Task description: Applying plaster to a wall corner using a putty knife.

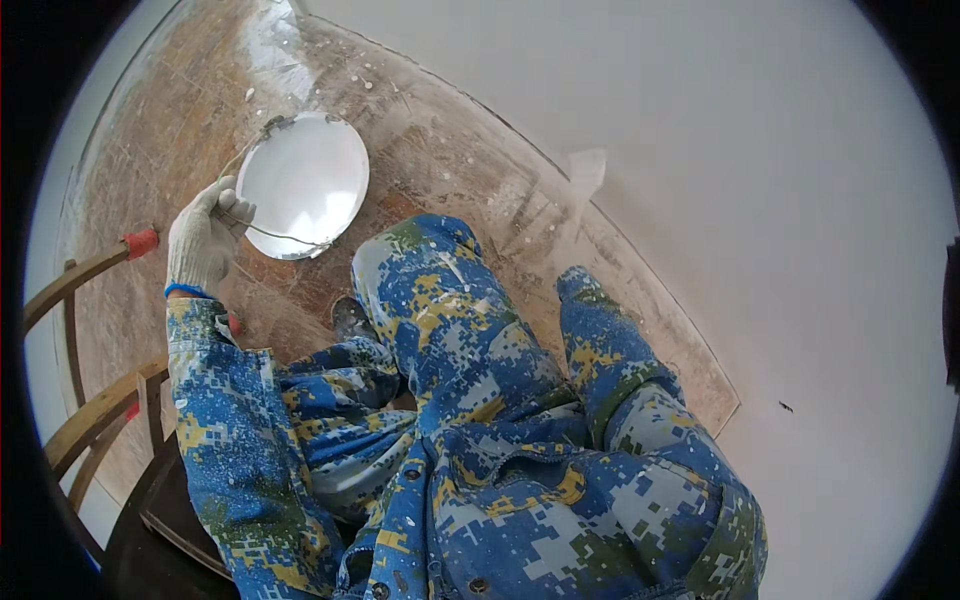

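Bucket [361,160] left of wall [780,240]

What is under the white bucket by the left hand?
White-spotted brown floor shows around the bucket; whatever lies directly beneath is covered by the bucket itself, so it cannot be seen.

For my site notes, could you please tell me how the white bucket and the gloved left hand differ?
The bucket looks round and glossy; the left hand wears a matte, knitted glove with a blue edge. The bucket appears wider; the hand, closed on the thin handle, smaller. Both look mostly white.
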`<act>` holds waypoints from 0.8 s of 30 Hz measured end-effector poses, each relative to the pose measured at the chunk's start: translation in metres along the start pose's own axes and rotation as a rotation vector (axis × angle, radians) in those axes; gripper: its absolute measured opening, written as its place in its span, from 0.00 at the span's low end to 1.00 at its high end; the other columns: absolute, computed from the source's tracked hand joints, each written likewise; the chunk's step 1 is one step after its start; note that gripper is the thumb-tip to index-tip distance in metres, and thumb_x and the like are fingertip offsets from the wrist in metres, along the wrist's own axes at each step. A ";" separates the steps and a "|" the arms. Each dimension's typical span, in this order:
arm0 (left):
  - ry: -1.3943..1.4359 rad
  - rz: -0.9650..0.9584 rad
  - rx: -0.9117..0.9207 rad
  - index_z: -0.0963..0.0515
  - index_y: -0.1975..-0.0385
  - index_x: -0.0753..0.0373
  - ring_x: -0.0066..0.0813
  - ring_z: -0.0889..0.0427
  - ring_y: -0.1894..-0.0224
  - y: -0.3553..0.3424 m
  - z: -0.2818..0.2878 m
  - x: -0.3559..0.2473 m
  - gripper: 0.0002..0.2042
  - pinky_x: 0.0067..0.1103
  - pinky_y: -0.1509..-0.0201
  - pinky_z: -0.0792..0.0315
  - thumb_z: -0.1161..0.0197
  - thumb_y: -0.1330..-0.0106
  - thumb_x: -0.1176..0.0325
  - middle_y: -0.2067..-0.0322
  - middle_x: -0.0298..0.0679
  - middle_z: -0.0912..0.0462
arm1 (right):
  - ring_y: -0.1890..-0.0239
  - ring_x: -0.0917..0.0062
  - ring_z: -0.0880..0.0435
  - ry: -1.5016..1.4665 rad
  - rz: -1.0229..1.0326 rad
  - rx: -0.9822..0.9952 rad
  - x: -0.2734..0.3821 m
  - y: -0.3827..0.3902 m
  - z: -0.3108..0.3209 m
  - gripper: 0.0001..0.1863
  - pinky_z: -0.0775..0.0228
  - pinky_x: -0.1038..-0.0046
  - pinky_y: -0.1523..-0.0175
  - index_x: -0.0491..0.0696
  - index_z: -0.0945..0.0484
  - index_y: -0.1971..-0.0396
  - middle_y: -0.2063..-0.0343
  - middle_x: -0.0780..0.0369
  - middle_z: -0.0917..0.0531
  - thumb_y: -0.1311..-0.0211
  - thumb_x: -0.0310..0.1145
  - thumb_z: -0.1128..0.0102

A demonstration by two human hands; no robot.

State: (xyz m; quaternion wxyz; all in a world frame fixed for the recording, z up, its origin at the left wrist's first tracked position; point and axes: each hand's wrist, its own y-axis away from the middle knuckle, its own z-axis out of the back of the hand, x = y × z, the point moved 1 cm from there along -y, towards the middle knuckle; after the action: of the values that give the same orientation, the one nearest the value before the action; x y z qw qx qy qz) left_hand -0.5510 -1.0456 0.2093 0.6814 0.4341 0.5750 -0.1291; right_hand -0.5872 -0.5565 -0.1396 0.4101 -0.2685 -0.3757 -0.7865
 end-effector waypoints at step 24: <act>0.011 -0.024 0.061 0.23 0.56 0.72 0.31 0.18 0.71 -0.012 0.031 0.012 0.11 0.28 0.56 0.20 0.42 0.31 0.71 0.76 0.33 0.20 | 0.57 0.50 0.17 0.317 0.301 0.076 0.175 0.012 -0.154 0.22 0.26 0.52 0.53 0.43 0.19 0.60 0.64 0.47 0.16 0.33 0.46 0.54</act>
State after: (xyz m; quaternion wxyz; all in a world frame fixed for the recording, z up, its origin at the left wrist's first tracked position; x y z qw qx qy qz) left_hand -0.5344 -1.0721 0.1917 0.6632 0.4485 0.5795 -0.1525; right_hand -0.6855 -0.7638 -0.0960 0.5866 -0.1789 -0.2917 -0.7340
